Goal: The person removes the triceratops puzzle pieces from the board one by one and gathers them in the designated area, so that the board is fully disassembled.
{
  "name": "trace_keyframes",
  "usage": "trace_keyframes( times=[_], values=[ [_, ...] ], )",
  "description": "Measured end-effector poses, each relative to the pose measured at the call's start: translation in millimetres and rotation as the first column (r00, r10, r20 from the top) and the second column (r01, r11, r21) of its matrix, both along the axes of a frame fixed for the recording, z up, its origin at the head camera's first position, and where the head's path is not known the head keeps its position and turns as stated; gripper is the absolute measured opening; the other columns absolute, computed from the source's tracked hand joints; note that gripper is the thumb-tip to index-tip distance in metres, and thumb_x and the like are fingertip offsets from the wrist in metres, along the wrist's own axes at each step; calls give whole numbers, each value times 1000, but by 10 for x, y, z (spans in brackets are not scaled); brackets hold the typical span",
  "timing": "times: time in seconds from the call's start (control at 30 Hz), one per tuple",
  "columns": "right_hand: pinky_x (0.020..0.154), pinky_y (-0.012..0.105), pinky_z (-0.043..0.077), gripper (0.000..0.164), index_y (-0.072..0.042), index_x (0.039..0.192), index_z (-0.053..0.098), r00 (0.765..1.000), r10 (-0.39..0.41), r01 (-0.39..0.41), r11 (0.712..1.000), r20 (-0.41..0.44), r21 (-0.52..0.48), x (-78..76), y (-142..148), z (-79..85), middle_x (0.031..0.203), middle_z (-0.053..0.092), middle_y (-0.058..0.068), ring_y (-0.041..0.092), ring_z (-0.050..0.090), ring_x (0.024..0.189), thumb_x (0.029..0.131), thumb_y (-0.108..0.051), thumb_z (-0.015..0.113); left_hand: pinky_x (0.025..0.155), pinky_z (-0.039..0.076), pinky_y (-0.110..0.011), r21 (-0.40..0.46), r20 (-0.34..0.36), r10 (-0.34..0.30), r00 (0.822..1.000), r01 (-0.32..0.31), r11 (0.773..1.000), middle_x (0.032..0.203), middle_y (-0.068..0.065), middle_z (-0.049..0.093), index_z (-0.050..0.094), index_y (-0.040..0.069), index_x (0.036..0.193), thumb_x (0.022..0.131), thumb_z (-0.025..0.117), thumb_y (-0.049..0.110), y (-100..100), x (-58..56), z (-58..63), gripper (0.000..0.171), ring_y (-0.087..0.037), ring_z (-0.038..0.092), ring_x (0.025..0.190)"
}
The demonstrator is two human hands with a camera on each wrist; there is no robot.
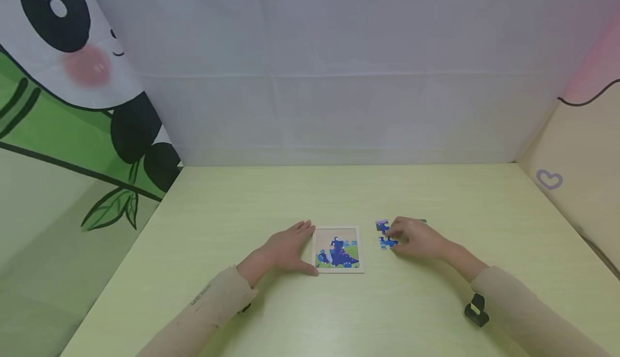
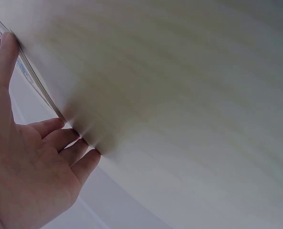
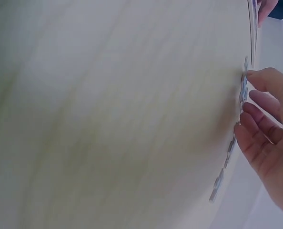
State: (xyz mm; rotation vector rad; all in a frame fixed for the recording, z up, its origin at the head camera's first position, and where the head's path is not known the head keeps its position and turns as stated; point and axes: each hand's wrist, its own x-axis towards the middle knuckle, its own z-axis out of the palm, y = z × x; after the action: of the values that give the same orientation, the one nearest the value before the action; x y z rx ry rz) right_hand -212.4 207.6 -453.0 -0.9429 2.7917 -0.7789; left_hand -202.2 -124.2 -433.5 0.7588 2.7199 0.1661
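A square jigsaw puzzle tray [image 1: 361, 250] with a pale rim lies flat on the table, partly filled with a blue dinosaur picture [image 1: 343, 258]. At the tray's left side is my left hand [image 1: 290, 248], thumb at the lower corner and straight fingers by the upper one. In the left wrist view its fingertips [image 2: 95, 153] rest on the tabletop. To the right of the tray, my right hand [image 1: 420, 237] pinches a blue puzzle piece [image 1: 385, 243] between thumb and curled fingers, low at the table. Another blue and purple piece [image 1: 381, 224] lies just behind it.
A dark green piece [image 1: 423, 221] peeks out behind my right hand. More loose pieces [image 3: 217, 183] lie in a row in the right wrist view. The pale wooden table [image 1: 242, 195] ends at a white cloth backdrop [image 1: 339, 114]; printed side panels [image 1: 121, 163] flank it.
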Motion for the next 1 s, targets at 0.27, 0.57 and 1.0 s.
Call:
trace_keyframes(
  times=[0.27, 0.57, 1.0],
  values=[
    [76, 33, 51, 24, -6, 99, 67, 1000, 3, -2, 999, 25, -41, -24, -103, 97, 93, 61, -1, 17, 59, 89, 75, -10, 72, 103, 31, -45, -9, -5, -5, 1000, 5, 1000, 150, -10, 20, 24, 7, 144, 64, 64, 69, 0, -14, -9, 108, -27, 16, 137],
    [74, 30, 49, 29, -6, 103, 66, 999, 42, -41, 999, 19, -33, -56, -398, 138, 94, 61, 0, 16, 56, 85, 76, -17, 72, 103, 31, -45, 0, -3, -2, 1000, 2, 1000, 150, -9, 20, 24, 7, 144, 64, 64, 69, 0, -8, 1, 108, -27, 16, 137],
    [77, 28, 47, 35, -5, 108, 65, 993, 86, -82, 995, 84, -52, -72, -850, 96, 95, 62, -1, 11, 55, 86, 77, -20, 72, 103, 31, -44, -4, -3, -2, 1000, 2, 1000, 149, -10, 20, 25, 7, 144, 64, 64, 69, 15, 15, 22, 107, -27, 17, 137]
  ],
)
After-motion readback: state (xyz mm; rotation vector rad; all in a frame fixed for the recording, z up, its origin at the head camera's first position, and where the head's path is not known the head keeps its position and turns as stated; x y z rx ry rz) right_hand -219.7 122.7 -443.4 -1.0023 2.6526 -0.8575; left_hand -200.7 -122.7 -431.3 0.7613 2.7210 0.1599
